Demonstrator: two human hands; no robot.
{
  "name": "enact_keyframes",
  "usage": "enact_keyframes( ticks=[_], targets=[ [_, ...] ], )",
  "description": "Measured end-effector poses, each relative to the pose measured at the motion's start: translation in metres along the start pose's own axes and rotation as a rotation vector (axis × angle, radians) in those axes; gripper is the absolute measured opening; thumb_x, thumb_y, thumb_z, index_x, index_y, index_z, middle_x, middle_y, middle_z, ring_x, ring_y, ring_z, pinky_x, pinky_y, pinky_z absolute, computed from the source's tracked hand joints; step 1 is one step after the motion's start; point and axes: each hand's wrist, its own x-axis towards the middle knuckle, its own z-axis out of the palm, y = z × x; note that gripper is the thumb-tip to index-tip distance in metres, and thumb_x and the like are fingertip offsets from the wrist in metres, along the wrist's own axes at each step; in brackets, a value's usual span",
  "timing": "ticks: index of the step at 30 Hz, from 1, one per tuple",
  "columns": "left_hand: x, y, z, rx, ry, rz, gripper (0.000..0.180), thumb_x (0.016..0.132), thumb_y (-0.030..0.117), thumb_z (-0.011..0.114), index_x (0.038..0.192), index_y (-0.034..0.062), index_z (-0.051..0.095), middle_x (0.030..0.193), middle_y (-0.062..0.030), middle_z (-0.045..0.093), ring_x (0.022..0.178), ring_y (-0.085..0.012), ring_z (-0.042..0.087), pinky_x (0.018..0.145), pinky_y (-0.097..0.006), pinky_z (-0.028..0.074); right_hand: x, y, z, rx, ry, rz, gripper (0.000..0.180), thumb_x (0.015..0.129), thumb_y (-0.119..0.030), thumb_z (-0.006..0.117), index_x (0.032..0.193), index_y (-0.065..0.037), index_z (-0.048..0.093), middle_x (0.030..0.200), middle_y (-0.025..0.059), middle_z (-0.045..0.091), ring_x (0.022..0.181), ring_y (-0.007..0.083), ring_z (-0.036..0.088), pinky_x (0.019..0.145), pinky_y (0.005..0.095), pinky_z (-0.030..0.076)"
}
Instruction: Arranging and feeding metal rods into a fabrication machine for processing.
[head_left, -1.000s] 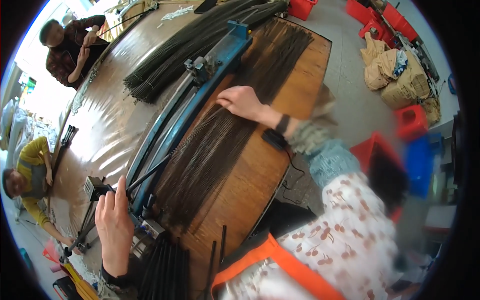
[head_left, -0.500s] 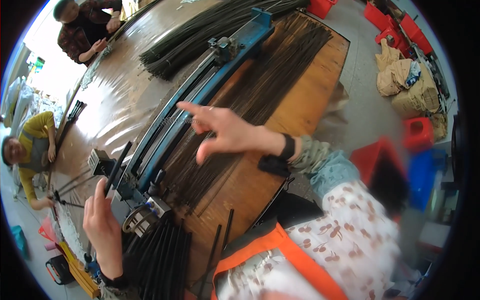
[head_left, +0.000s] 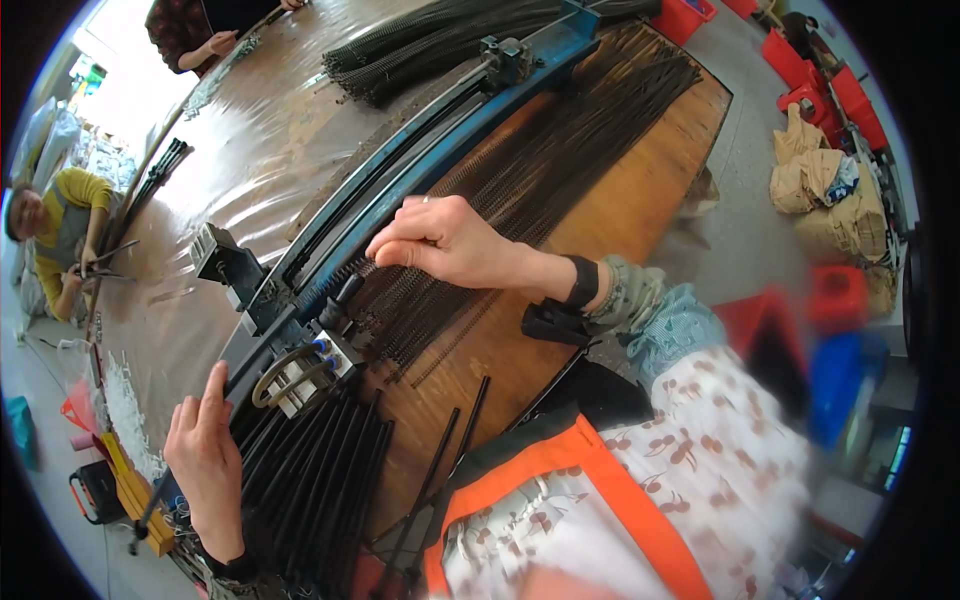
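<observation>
A long blue metal machine point(head_left: 390, 205) with a rail lies diagonally over the wooden table. My right hand point(head_left: 450, 240) is closed in a pinch at the machine's near part, over a thin dark coil spring point(head_left: 350, 272) that runs from the fingertips toward the machine's near end. At the lower left, my left hand point(head_left: 205, 465) has its fingers around a black tube point(head_left: 245, 362), the index finger lying along it. That tube slants up to the machine's near end, beside a round metal handwheel point(head_left: 290, 375). The left palm hides part of the tube.
Many dark springs point(head_left: 540, 165) lie in rows on the wooden table point(head_left: 610, 215), with another bundle point(head_left: 430, 50) behind the machine. Black tubes point(head_left: 320, 490) fan out near me. Two people work across the table. Red bins point(head_left: 850, 105) and brown sacks point(head_left: 830, 190) stand at right.
My right hand has gone from spread fingers to a pinch on the spring and moved nearer the machine's near end. The tube at my left hand now meets that end. The view has shifted.
</observation>
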Motion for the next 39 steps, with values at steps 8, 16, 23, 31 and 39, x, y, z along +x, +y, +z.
enact_keyframes(
  ticks=[8,16,23,31,39],
  targets=[
    [-0.002,0.014,0.013,-0.017,0.061,0.023,0.046,0.088,-0.001,0.062,0.132,0.0123,0.064,0.077,-0.0122,0.049,0.072,-0.0300,0.054,0.065,-0.043,0.045,0.001,-0.021,0.008,0.012,-0.004,0.114,0.018,0.090,-0.021,0.074,0.098,-0.005,0.074,0.078,0.0029,0.069,0.074,0.0141,0.062,0.067,0.0285,0.049],
    [-0.010,0.018,0.017,-0.053,0.044,0.017,0.043,0.087,0.004,0.067,0.130,0.0137,0.065,0.076,-0.0116,0.049,0.070,-0.0290,0.054,0.062,-0.041,0.045,-0.010,-0.028,-0.006,0.420,-0.334,0.583,0.033,0.105,-0.027,0.054,0.101,-0.001,0.074,0.084,0.0018,0.071,0.085,0.0104,0.062,0.078,0.0297,0.051],
    [-0.023,0.026,0.017,-0.132,0.057,-0.005,0.041,0.088,0.003,0.067,0.128,0.0129,0.066,0.073,-0.0107,0.048,0.067,-0.0281,0.055,0.061,-0.040,0.045,-0.012,-0.031,0.012,-0.117,-0.025,-0.027,0.009,0.085,-0.007,0.077,0.093,-0.004,0.073,0.083,0.0024,0.065,0.085,0.0163,0.059,0.079,0.0298,0.048],
    [-0.031,0.038,0.003,-0.303,-0.073,-0.106,0.022,0.092,0.001,0.060,0.113,0.0037,0.062,0.084,-0.0190,0.060,0.071,-0.0396,0.059,0.062,-0.045,0.045,-0.015,-0.027,0.036,-0.154,0.116,-0.257,0.013,0.083,-0.010,0.077,0.091,-0.005,0.068,0.072,0.0065,0.058,0.065,0.0241,0.056,0.060,0.0337,0.046],
    [-0.016,0.039,-0.003,-1.235,-0.884,-0.625,0.027,0.104,0.017,0.050,0.101,0.0020,0.072,0.061,0.0089,0.048,0.055,-0.0016,0.039,0.050,-0.021,0.028,-0.008,-0.036,0.002,-0.423,-0.082,-0.788,0.020,0.080,-0.016,0.078,0.089,-0.010,0.062,0.077,0.0012,0.050,0.067,0.0173,0.055,0.052,0.0302,0.047]
  ],
)
